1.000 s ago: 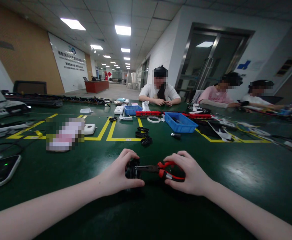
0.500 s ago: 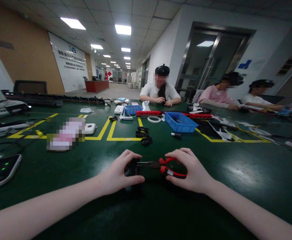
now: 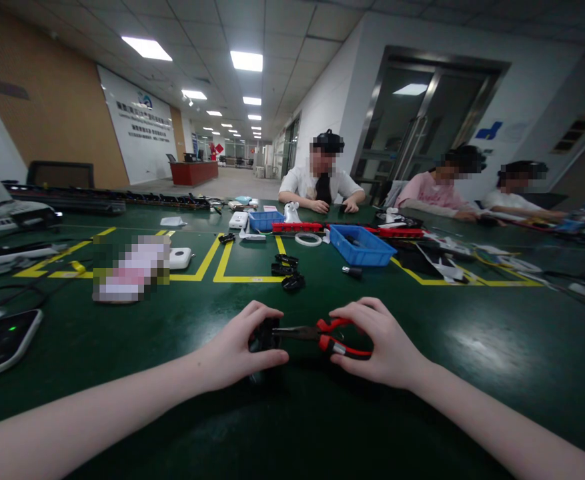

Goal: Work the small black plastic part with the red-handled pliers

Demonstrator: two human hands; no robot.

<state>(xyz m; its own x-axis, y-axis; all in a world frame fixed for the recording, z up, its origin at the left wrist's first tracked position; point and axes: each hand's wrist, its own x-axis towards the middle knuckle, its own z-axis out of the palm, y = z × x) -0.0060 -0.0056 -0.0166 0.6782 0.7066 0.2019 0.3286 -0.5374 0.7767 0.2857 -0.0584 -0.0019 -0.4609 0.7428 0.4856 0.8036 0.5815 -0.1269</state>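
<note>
Over the near part of the green table, my left hand [image 3: 245, 340] is closed round a small black part [image 3: 266, 335], gripped between thumb and fingers and partly hidden by them. My right hand [image 3: 379, 340] holds red-handled long-nose pliers [image 3: 325, 332] by the grips, with the fingers curled round both handles. The plier tips point left and meet the black part's right side. Whether the jaws clamp it I cannot tell. Several similar black pieces [image 3: 292, 281] lie a little farther away, beyond the two hands.
A blue bin [image 3: 365, 252] stands beyond my right hand, with a short black cylinder [image 3: 353, 272] before it. A phone [image 3: 135, 270] and a white device [image 3: 179, 258] lie left. A dark panel [image 3: 7, 343] sits at the left edge. Several people sit across the table.
Both hands, the black part and the pliers have hardly moved. Across the table, the person in white has moved their hands apart on the tabletop.
</note>
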